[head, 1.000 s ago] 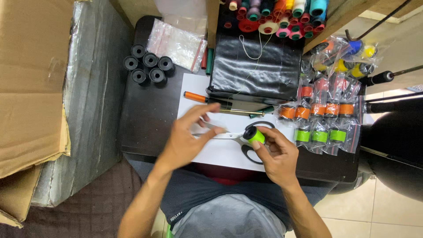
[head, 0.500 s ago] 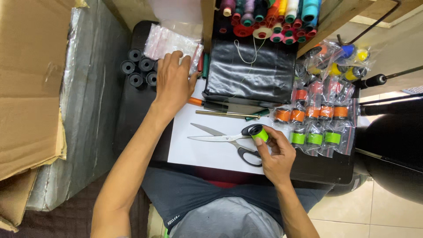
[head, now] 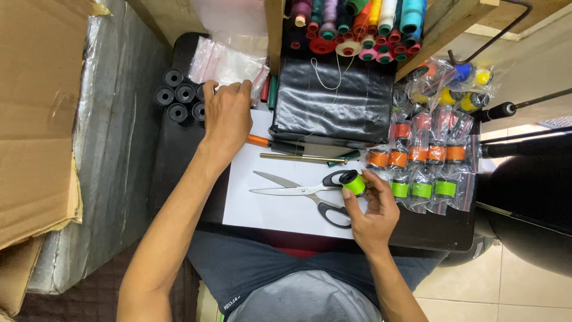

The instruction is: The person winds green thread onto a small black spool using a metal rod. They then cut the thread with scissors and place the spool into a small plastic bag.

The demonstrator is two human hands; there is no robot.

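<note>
A dark desk point(head: 179, 155) stands between a cardboard box point(head: 36, 113) on one side and a tiled floor on the other, with a white sheet point(head: 268, 206) laid near its front edge and a rack of coloured cones point(head: 357, 27) above its back edge. The left hand point(head: 226, 116) lies at the desk's back left, fingers bent with the tips pressed on the edge of a pile of clear bags point(head: 226, 59), just beside a cluster of black spools point(head: 179, 98); whether it has pinched a bag cannot be told. Half a second ago it lay in much the same place with the fingers flatter; a second ago it was down over the sheet, next to the right hand. The right hand point(head: 372, 211) has stayed over the sheet's right edge, thumb and fingertips closed round a green spool point(head: 353, 182), which is held tilted just above the handles of the scissors point(head: 304, 192). The scissors lie on the sheet as before. Bagged orange and green spools point(head: 426, 173) sit in rows on the desk's right side, near the held spool.
</note>
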